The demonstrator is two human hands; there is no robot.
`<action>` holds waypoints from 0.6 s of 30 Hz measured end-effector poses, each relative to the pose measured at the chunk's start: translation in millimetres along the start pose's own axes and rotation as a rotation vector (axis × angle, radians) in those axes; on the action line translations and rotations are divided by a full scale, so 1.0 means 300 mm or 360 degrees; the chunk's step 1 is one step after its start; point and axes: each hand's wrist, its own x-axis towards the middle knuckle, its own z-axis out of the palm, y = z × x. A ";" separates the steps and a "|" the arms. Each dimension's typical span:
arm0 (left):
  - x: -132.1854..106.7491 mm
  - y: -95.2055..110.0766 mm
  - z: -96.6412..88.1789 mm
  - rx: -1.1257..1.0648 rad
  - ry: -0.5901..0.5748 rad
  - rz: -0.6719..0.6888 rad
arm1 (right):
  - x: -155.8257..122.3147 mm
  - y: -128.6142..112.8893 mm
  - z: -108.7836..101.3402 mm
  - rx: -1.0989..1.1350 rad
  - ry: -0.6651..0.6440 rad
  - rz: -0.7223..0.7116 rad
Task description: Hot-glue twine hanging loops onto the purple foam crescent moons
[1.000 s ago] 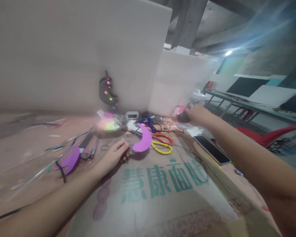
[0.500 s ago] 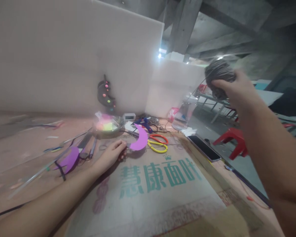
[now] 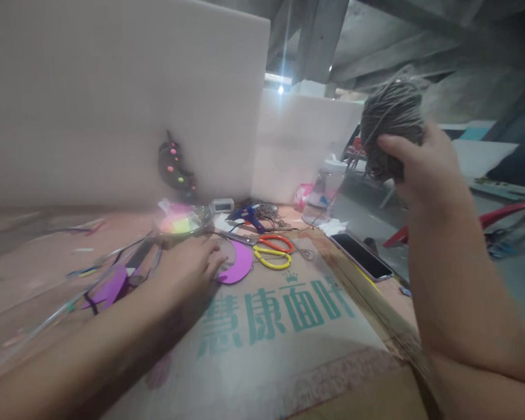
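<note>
My right hand (image 3: 433, 169) is raised at the upper right, its fingers wrapped round a ball of grey yarn (image 3: 389, 111). A loose strand of the yarn seems to trail down toward the table. Low over the board, my left hand (image 3: 192, 256) has its fingers stretched out and apart, slightly blurred. Just beyond its fingertips a purple paper crescent (image 3: 240, 265) lies on the printed board (image 3: 275, 356); whether the fingers touch it I cannot tell. Scissors (image 3: 273, 251) with red and yellow handles lie right behind the crescent.
Behind the scissors are a blue glue gun (image 3: 249, 217), a small white display (image 3: 222, 205) and a clear jar (image 3: 326, 189). A phone (image 3: 363, 256) lies by the right edge. Another purple piece (image 3: 109, 289) is at left. A dotted black crescent (image 3: 174, 163) is against the white panel (image 3: 114, 99).
My left hand has let go of the purple crescent, which now lies flat on the board, and its fingers have opened. The yarn ball stays in my raised right hand. The view has shifted slightly.
</note>
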 end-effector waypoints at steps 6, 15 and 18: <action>0.235 0.190 0.282 0.0981 -0.0481 0.0516 | -0.031 0.031 0.011 0.0405 0.0063 0.0066; 0.532 0.187 0.556 0.0944 -0.0511 0.0328 | -0.063 0.072 -0.077 0.0492 -0.0014 0.0082; 0.562 0.190 0.529 0.0719 -0.0400 0.0286 | -0.058 0.086 -0.076 0.0537 -0.0013 0.0070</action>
